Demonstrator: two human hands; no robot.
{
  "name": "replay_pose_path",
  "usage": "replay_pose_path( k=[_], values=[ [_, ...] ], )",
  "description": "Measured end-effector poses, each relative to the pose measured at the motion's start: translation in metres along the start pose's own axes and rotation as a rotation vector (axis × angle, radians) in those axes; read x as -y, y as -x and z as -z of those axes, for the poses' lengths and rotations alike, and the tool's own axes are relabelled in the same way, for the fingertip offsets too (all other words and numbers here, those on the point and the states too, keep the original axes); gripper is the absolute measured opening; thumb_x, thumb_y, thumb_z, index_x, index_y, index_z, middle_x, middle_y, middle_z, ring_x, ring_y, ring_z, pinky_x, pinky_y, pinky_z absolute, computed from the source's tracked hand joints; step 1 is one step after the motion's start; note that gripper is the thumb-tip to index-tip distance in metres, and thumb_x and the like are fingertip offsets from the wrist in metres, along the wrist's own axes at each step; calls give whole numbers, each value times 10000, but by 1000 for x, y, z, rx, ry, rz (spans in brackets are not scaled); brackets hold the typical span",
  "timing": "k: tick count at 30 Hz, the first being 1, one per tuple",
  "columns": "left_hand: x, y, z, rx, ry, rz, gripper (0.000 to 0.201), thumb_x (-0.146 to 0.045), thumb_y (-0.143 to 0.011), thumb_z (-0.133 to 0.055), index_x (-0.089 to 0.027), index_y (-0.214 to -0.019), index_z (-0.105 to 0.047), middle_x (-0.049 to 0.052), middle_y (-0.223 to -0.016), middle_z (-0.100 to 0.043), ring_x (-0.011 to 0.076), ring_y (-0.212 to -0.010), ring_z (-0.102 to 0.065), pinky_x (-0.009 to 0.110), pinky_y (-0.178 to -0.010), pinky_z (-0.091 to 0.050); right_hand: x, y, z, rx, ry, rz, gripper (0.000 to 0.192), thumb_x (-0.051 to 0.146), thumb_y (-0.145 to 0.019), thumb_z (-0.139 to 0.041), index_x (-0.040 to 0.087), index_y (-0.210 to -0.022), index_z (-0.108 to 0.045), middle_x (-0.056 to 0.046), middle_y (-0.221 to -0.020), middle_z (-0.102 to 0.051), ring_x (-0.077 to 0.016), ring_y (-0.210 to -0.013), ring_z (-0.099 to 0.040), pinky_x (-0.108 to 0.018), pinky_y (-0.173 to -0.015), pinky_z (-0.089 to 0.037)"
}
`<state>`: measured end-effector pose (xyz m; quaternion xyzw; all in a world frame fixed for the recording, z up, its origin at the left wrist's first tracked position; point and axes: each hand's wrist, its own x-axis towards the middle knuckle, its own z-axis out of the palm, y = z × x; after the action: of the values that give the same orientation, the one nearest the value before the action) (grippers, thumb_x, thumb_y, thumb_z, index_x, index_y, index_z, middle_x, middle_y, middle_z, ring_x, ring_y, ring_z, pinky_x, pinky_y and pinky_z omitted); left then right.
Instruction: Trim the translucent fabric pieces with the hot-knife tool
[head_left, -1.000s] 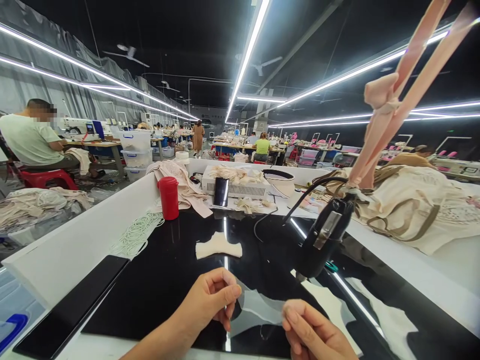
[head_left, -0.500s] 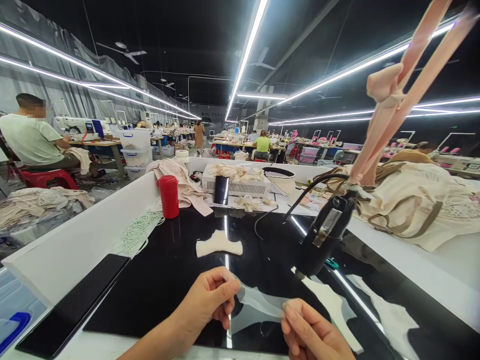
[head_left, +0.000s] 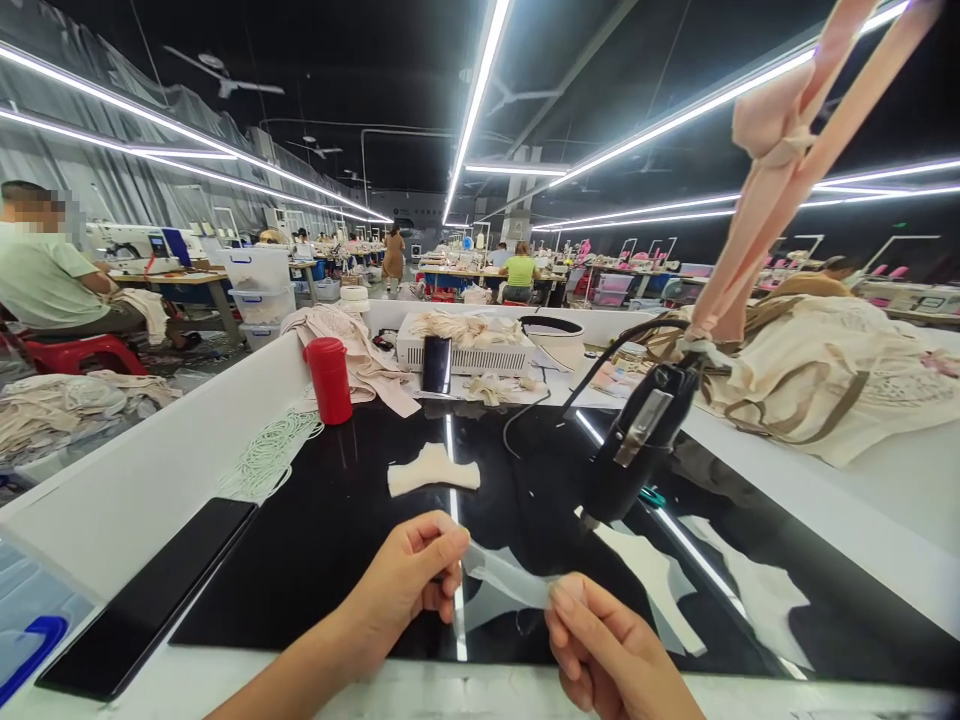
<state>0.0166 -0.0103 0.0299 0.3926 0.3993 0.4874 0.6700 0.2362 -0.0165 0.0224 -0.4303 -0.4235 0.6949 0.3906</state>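
Sheer cloth (head_left: 506,573), thin and pale, is pulled out between the person's two hands in the head view, above the near part of a shiny black board (head_left: 300,590). The left hand (head_left: 411,572) pinches one end between its thumb and bent fingers. The right hand (head_left: 604,635) pinches the other end the same way, a bit lower. Past the hands, a cream cloth piece (head_left: 433,472) lies flat on the board. To the right, a black tool (head_left: 637,440) hangs from knotted pink straps (head_left: 776,170), with its tip pointing down. Near that tip lies a long cream piece (head_left: 660,585), and farther right is a white piece (head_left: 761,590). A red cup (head_left: 328,382) stands upright at the far left of the board, just beside a heap of pale green cord (head_left: 270,455). Behind, a phone (head_left: 436,364) leans on a white box (head_left: 487,358). Cream clothes (head_left: 832,380) are piled at the right.
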Motion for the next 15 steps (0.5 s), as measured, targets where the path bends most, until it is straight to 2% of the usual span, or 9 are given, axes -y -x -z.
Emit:
replay_pose_path(
  k=[8, 15],
  values=[
    [-3, 1, 2, -35, 15, 6, 511, -543, -793, -837, -181, -693, -490, -55, -598, -461, 56, -521, -401, 136, -446, -437, 0, 5, -7, 7, -58, -54, 589, 693, -689, -846, 178, -655, -561, 53, -540, -474, -53, -472, -353, -202, -484, -326],
    [-2, -2, 4, -54, 1, -13, 541, -588, -760, -848, -195, -727, -479, -70, -578, -467, 47, -484, -354, 120, -398, -394, -3, 10, -16, 39, -38, 11, 636, 730, -647, -847, 187, -637, -515, 61, -553, -448, -54, -482, -343, -200, -472, -281]
  ],
)
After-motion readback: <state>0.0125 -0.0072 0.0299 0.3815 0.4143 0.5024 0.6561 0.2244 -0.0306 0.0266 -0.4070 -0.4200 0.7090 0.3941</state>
